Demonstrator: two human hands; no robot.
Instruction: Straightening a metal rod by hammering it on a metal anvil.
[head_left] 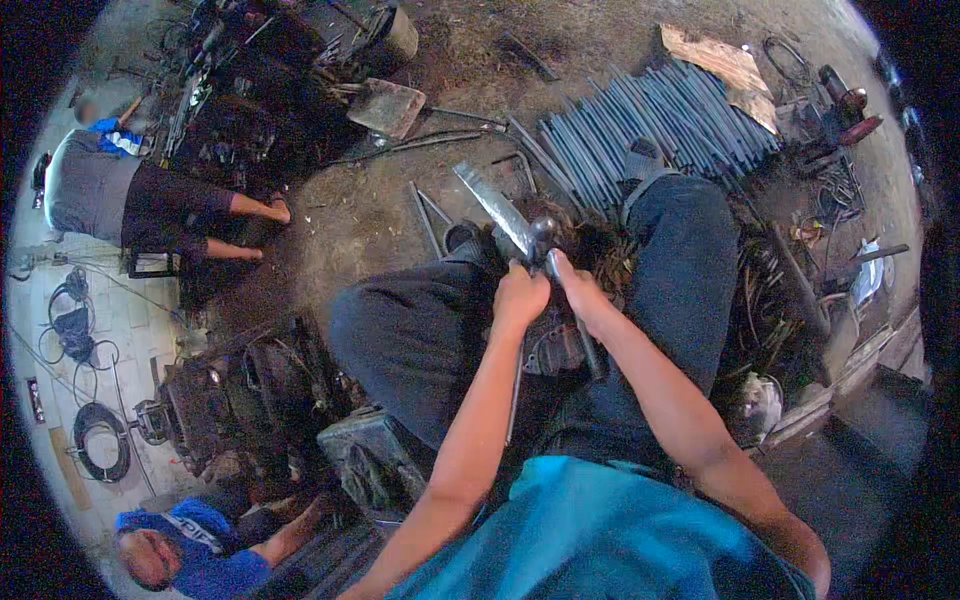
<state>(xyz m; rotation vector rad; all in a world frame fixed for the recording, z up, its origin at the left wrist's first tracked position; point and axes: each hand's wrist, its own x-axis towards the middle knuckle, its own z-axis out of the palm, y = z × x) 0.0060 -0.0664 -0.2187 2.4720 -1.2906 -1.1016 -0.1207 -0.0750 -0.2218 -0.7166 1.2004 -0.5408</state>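
Note:
A bright flat metal blade (492, 207) slants up and left from my left hand (523, 298), which is closed around its lower end. A thin rod (517, 390) runs down below that fist toward my lap. Beside it, my right hand (580, 288) is closed on what looks like a hammer, its dark rounded head (545, 230) against the blade. The dark handle (591, 352) shows again below my right wrist. My fingers hide both grips in part. Under my hands, between my knees, sits a dark metal block (553, 345).
Many grey metal bars (660, 125) lie ahead to the right, beside a wooden board (720, 70). A shovel (387, 108) and a bucket (392, 38) are ahead left. One person (100, 190) bends at far left; another (190, 545) is at lower left near machinery (235, 400).

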